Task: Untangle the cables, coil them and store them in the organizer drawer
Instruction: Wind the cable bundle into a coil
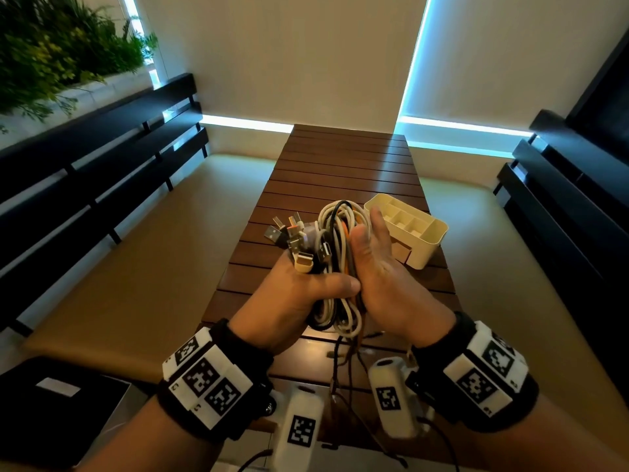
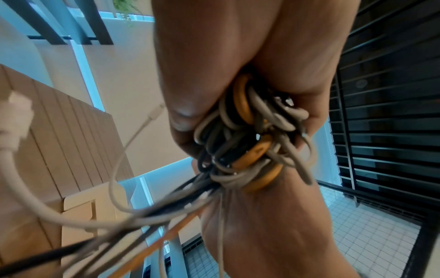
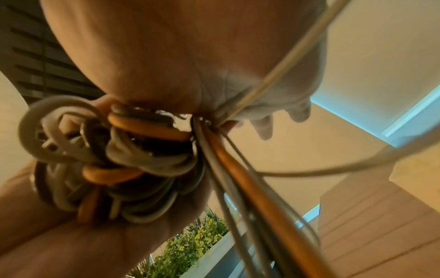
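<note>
A tangled bundle of white, black, grey and orange cables (image 1: 337, 233) is held above the wooden slatted table (image 1: 340, 172). My left hand (image 1: 299, 294) grips it from the left, thumb across the front. Several USB plugs (image 1: 289, 236) stick out above that fist. My right hand (image 1: 384, 274) presses its palm against the bundle's right side, with fingers (image 1: 377, 219) straight and pointing up. The cable bundle (image 2: 250, 146) shows tight loops in the left wrist view. In the right wrist view, cable strands (image 3: 238, 169) trail down from the bundle. The cream organizer (image 1: 435, 233) stands just right of the hands, its small drawer (image 1: 400, 253) facing me.
Padded benches with dark slatted backrests (image 1: 102, 172) run along both sides of the table. Green plants (image 1: 61, 46) fill the upper left. A black box (image 1: 68, 403) lies on the left bench near me. Thin dark wires (image 1: 340, 362) hang under the bundle.
</note>
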Motion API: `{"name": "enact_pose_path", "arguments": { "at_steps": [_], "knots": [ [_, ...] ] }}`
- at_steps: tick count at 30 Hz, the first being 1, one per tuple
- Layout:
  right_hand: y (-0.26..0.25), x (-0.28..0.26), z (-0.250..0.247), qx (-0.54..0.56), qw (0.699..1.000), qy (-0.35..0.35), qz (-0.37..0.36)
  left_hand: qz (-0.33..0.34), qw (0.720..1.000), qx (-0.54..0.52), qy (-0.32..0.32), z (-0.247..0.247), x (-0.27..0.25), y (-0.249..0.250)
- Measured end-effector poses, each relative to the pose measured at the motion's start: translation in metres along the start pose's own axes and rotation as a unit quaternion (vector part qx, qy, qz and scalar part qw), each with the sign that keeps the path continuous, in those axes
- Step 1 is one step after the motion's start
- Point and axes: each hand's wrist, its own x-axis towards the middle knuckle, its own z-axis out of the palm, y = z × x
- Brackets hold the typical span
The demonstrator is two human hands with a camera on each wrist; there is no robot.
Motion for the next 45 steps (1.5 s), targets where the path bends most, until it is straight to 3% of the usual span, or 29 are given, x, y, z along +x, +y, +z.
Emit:
{"name": "enact_pose_path", "arguments": {
  "at_steps": [8,10,13,15,19,24,30,33,36,38,40,42,45],
  "knots": [
    [-0.021,-0.001,-0.003,0.009,0.997,-0.082,0.005,0.016,0.999,-0.008,0.045,0.000,0.002,-0.002],
    [-0.021,0.001,-0.002,0.069,0.997,-0.042,0.012,0.007,0.997,-0.035,0.064,-0.002,0.003,-0.005],
    [-0.012,0.005,-0.004,0.163,0.983,0.088,0.003,-0.022,0.994,-0.040,0.098,-0.004,0.002,-0.010],
    [-0.006,0.006,-0.006,0.154,0.981,0.117,-0.029,-0.037,0.991,-0.048,0.116,-0.007,0.001,-0.011],
    [0.003,0.003,0.000,0.128,0.983,0.093,-0.089,-0.041,0.987,-0.094,0.123,-0.007,0.001,-0.009],
    [0.005,0.002,0.006,0.135,0.983,0.078,-0.099,-0.027,0.991,-0.078,0.110,-0.008,0.002,-0.008],
    [0.016,-0.001,0.017,0.340,0.940,-0.019,-0.009,0.007,0.996,-0.074,0.051,-0.009,0.003,-0.002],
    [0.022,-0.005,0.017,0.299,0.946,-0.119,-0.045,-0.009,0.995,-0.087,0.052,-0.017,0.003,0.000],
    [0.030,-0.004,0.020,0.284,0.946,-0.156,-0.025,-0.043,0.990,-0.126,0.048,-0.024,0.003,-0.003],
    [0.030,-0.002,0.019,0.271,0.949,-0.162,-0.015,-0.043,0.986,-0.158,0.038,-0.027,0.003,-0.003],
    [0.031,-0.003,0.020,0.170,0.972,-0.163,-0.010,-0.032,0.979,-0.202,0.019,-0.030,0.003,0.000],
    [0.036,-0.005,0.026,0.063,0.989,-0.136,-0.008,-0.029,0.975,-0.219,-0.001,-0.030,0.002,0.003],
    [0.048,-0.006,0.036,0.042,0.996,-0.080,-0.019,-0.027,0.976,-0.214,-0.015,-0.030,-0.001,0.002]
  ]
}}
